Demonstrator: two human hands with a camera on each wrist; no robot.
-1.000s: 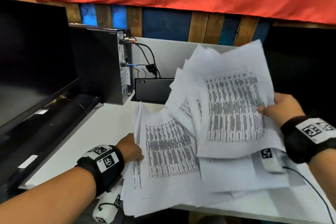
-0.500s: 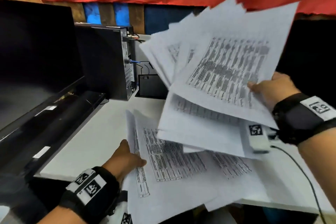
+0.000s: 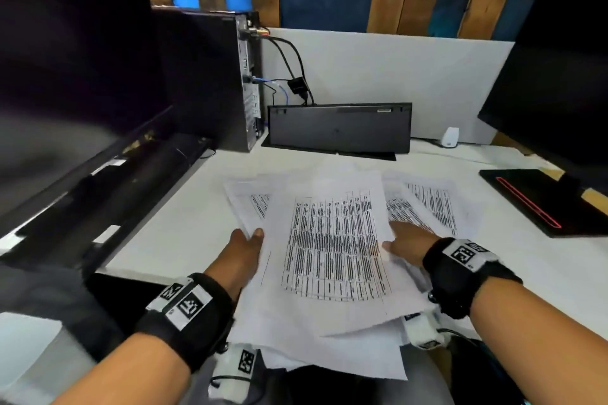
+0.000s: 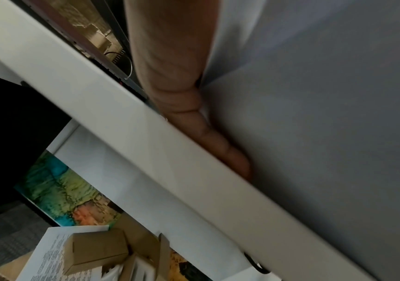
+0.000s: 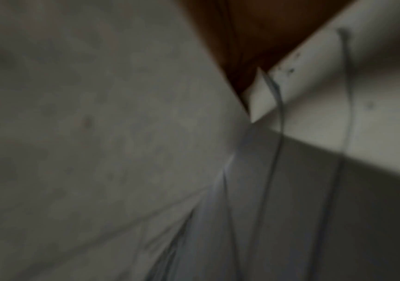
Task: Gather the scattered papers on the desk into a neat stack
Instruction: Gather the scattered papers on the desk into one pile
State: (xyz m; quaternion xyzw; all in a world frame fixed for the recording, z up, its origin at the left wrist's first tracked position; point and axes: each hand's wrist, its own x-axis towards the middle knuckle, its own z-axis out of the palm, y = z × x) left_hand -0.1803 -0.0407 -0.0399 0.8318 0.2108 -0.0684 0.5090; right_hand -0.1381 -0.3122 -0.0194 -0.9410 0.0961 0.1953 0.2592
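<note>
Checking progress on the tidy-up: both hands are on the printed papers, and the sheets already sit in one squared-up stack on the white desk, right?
Not squared up. The head view shows the papers fanned and skewed, some overhanging the white desk. The left hand and right hand are on them.

A computer tower [image 3: 210,76] stands left of a black keyboard [image 3: 339,128] propped against the white partition [image 3: 411,69].
</note>
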